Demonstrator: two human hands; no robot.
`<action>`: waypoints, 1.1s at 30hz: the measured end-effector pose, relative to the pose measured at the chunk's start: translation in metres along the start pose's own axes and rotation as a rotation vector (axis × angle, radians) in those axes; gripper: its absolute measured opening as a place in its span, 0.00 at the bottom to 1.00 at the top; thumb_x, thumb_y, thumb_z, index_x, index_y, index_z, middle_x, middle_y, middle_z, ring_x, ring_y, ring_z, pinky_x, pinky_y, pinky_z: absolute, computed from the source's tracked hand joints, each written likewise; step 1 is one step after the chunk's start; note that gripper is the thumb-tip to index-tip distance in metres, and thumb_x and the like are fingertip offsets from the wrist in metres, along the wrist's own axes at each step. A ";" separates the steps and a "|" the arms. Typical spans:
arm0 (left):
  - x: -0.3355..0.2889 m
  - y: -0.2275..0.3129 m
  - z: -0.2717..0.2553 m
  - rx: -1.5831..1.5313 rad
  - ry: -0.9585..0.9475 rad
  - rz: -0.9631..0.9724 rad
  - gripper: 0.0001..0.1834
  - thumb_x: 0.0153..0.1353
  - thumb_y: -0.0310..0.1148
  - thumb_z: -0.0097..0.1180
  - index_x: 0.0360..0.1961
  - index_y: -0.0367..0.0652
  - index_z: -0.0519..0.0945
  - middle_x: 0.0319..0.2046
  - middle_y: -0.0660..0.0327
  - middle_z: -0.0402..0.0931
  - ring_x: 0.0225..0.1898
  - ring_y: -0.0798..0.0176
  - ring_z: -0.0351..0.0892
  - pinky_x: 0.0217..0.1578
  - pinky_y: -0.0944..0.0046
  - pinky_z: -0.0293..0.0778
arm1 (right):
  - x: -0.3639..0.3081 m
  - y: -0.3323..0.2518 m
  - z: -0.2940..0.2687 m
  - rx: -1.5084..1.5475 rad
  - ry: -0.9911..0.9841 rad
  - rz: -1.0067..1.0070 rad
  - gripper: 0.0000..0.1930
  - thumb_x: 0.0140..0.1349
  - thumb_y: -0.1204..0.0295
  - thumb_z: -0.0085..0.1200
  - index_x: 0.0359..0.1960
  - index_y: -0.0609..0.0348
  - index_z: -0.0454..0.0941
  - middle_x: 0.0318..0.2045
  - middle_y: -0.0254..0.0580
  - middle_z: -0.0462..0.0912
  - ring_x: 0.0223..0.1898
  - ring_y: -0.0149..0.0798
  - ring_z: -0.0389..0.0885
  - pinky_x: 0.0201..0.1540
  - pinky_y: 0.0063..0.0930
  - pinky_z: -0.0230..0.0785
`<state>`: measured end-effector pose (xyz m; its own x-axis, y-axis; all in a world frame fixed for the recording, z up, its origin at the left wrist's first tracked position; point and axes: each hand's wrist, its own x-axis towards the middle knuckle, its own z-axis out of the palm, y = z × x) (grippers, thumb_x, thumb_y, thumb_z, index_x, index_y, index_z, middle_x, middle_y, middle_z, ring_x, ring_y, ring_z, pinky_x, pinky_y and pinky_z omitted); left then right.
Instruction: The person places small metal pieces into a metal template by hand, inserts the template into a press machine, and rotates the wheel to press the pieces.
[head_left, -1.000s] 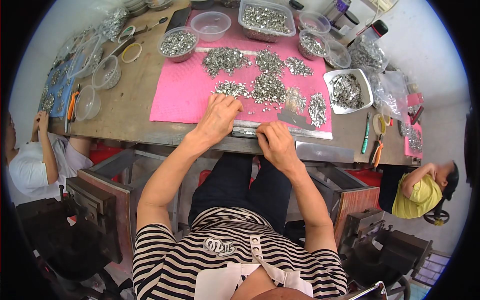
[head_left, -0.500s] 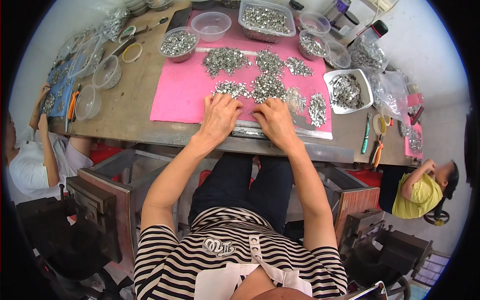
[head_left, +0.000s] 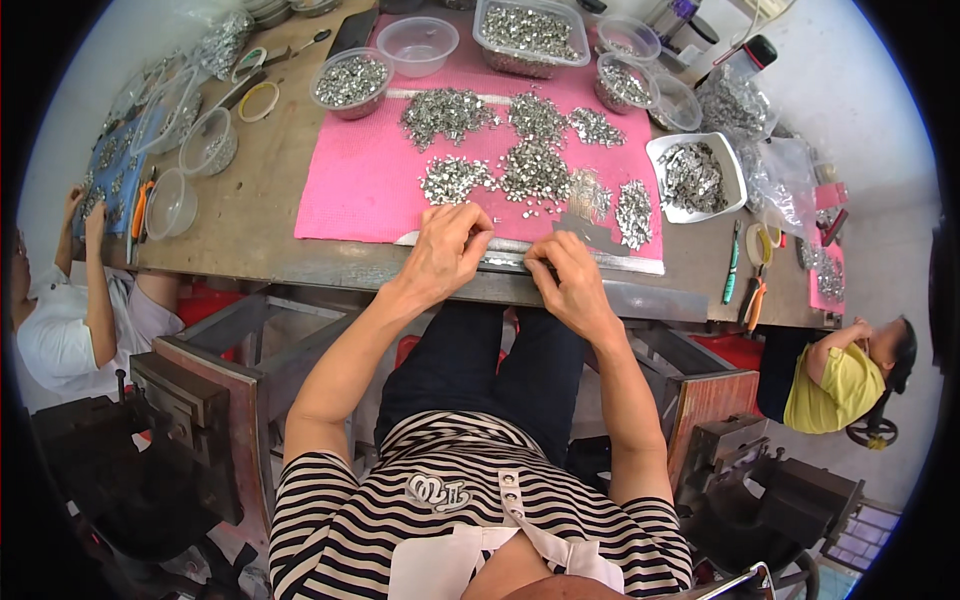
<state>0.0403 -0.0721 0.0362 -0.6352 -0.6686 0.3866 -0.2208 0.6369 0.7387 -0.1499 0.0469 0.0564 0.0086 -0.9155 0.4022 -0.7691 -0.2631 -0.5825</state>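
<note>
My left hand (head_left: 445, 248) is at the front edge of the pink mat (head_left: 350, 190), its fingers curled and thumb and fingertips drawn together. My right hand (head_left: 572, 278) is lower, over the table's front edge, its thumb and finger pinched near a narrow metal strip (head_left: 505, 260) between the hands. Whatever either hand pinches is too small to make out. Just beyond are heaps of small silvery metal pieces, including one pile (head_left: 535, 170) in the middle and another (head_left: 455, 180) above my left hand. A flat grey plate (head_left: 598, 236) lies beyond my right hand.
A white square dish (head_left: 737, 180) of metal pieces is at the right, with a green-handled tool (head_left: 733, 265) and orange-handled pliers (head_left: 755, 300) nearer. Plastic tubs, including a rectangular one (head_left: 560, 62), line the back. Co-workers sit left and right.
Both hands have drawn back toward me from the mat, the right one more, down to the front edge. The pile above my left hand and the grey plate now show more fully.
</note>
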 end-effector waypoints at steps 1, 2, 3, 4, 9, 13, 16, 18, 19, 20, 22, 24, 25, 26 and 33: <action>-0.001 0.003 0.000 0.000 -0.002 0.001 0.03 0.62 0.26 0.61 0.36 0.41 0.79 0.31 0.61 0.79 0.37 0.57 0.76 0.47 0.55 0.65 | -0.001 -0.001 0.001 0.000 0.002 0.002 0.05 0.58 0.80 0.62 0.35 0.61 0.79 0.34 0.41 0.77 0.38 0.46 0.75 0.43 0.39 0.66; -0.002 0.007 0.001 -0.050 -0.015 -0.012 0.04 0.62 0.26 0.61 0.36 0.41 0.79 0.31 0.60 0.79 0.36 0.56 0.76 0.45 0.56 0.66 | -0.001 -0.001 0.002 -0.016 0.011 -0.010 0.06 0.58 0.80 0.62 0.35 0.61 0.79 0.35 0.41 0.77 0.38 0.47 0.76 0.43 0.39 0.67; -0.004 0.011 0.002 -0.101 -0.028 -0.024 0.04 0.62 0.26 0.61 0.36 0.40 0.79 0.31 0.59 0.79 0.36 0.55 0.76 0.44 0.56 0.68 | -0.001 -0.002 0.003 -0.033 0.020 -0.022 0.06 0.58 0.80 0.62 0.35 0.61 0.79 0.35 0.41 0.77 0.39 0.47 0.76 0.43 0.39 0.68; -0.005 0.013 0.004 -0.099 -0.028 -0.024 0.04 0.62 0.26 0.61 0.36 0.40 0.79 0.31 0.59 0.79 0.36 0.55 0.76 0.44 0.56 0.68 | -0.002 -0.002 0.004 -0.032 0.020 -0.023 0.06 0.58 0.80 0.62 0.35 0.61 0.79 0.35 0.41 0.77 0.39 0.47 0.76 0.43 0.39 0.68; -0.013 0.014 0.015 -0.125 -0.020 0.060 0.05 0.60 0.24 0.62 0.36 0.38 0.79 0.34 0.57 0.79 0.38 0.52 0.76 0.44 0.56 0.70 | -0.002 -0.003 0.007 -0.148 0.039 -0.081 0.07 0.57 0.80 0.63 0.36 0.60 0.79 0.36 0.41 0.78 0.40 0.46 0.77 0.44 0.40 0.68; -0.015 0.013 0.022 -0.128 -0.023 0.078 0.05 0.59 0.23 0.62 0.36 0.37 0.79 0.36 0.56 0.78 0.40 0.52 0.76 0.44 0.55 0.70 | -0.002 -0.004 0.003 -0.164 0.054 -0.111 0.08 0.55 0.80 0.64 0.35 0.60 0.80 0.36 0.40 0.80 0.38 0.46 0.78 0.42 0.38 0.68; -0.015 0.013 0.023 -0.117 -0.009 0.099 0.06 0.58 0.21 0.62 0.37 0.37 0.78 0.36 0.56 0.78 0.39 0.51 0.75 0.43 0.55 0.71 | -0.002 -0.004 0.004 -0.198 0.032 -0.128 0.08 0.55 0.80 0.65 0.35 0.60 0.80 0.36 0.40 0.80 0.39 0.45 0.79 0.42 0.39 0.68; -0.014 0.017 0.021 -0.088 -0.027 0.124 0.07 0.58 0.21 0.62 0.37 0.37 0.77 0.35 0.56 0.77 0.39 0.50 0.75 0.42 0.54 0.71 | -0.005 -0.004 0.009 -0.236 0.068 -0.148 0.08 0.56 0.79 0.64 0.36 0.59 0.80 0.36 0.40 0.81 0.39 0.45 0.79 0.42 0.39 0.67; -0.014 0.018 0.020 -0.084 -0.024 0.125 0.07 0.58 0.21 0.62 0.37 0.37 0.77 0.35 0.56 0.77 0.39 0.50 0.75 0.42 0.54 0.71 | -0.004 -0.004 0.008 -0.234 0.069 -0.153 0.08 0.56 0.79 0.64 0.36 0.59 0.80 0.36 0.40 0.81 0.39 0.45 0.79 0.42 0.39 0.67; -0.015 0.019 0.019 -0.044 -0.014 0.162 0.07 0.59 0.21 0.62 0.37 0.36 0.77 0.35 0.56 0.77 0.38 0.50 0.75 0.42 0.54 0.71 | -0.003 -0.004 0.006 -0.191 0.064 -0.142 0.07 0.56 0.79 0.64 0.36 0.59 0.80 0.35 0.40 0.81 0.38 0.45 0.79 0.41 0.39 0.68; -0.016 0.021 0.019 -0.001 -0.003 0.201 0.07 0.59 0.21 0.62 0.37 0.36 0.77 0.35 0.55 0.77 0.37 0.50 0.75 0.41 0.54 0.71 | -0.001 -0.002 0.002 -0.148 0.061 -0.134 0.07 0.57 0.79 0.64 0.36 0.60 0.81 0.34 0.40 0.81 0.38 0.46 0.79 0.41 0.39 0.68; -0.016 0.020 0.021 0.017 0.000 0.189 0.07 0.58 0.22 0.63 0.36 0.36 0.76 0.34 0.55 0.77 0.36 0.50 0.75 0.40 0.54 0.72 | 0.006 0.003 0.000 -0.096 -0.021 0.004 0.05 0.58 0.79 0.62 0.36 0.61 0.81 0.33 0.44 0.80 0.38 0.49 0.79 0.45 0.41 0.69; -0.016 0.019 0.022 0.018 0.000 0.190 0.07 0.58 0.22 0.63 0.36 0.36 0.76 0.34 0.55 0.77 0.36 0.50 0.75 0.40 0.54 0.72 | 0.011 0.005 0.001 -0.096 -0.020 0.003 0.05 0.58 0.79 0.62 0.36 0.61 0.81 0.33 0.44 0.80 0.38 0.49 0.79 0.45 0.41 0.69; -0.015 0.018 0.023 -0.013 0.006 0.184 0.07 0.58 0.22 0.63 0.36 0.36 0.76 0.33 0.55 0.76 0.35 0.50 0.75 0.39 0.54 0.73 | 0.017 0.009 0.004 -0.083 -0.002 -0.002 0.04 0.59 0.78 0.61 0.36 0.61 0.82 0.32 0.45 0.80 0.37 0.50 0.79 0.45 0.41 0.69; -0.014 0.025 0.020 0.070 0.007 0.166 0.07 0.58 0.23 0.63 0.36 0.38 0.77 0.32 0.54 0.76 0.35 0.49 0.77 0.38 0.53 0.75 | 0.062 0.022 0.028 -0.064 -0.060 -0.035 0.03 0.59 0.74 0.62 0.33 0.58 0.86 0.30 0.44 0.80 0.37 0.49 0.80 0.41 0.40 0.70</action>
<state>0.0290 -0.0393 0.0386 -0.6624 -0.5547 0.5035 -0.1646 0.7635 0.6245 -0.1486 -0.0248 0.0483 0.0729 -0.9230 0.3777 -0.8068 -0.2773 -0.5217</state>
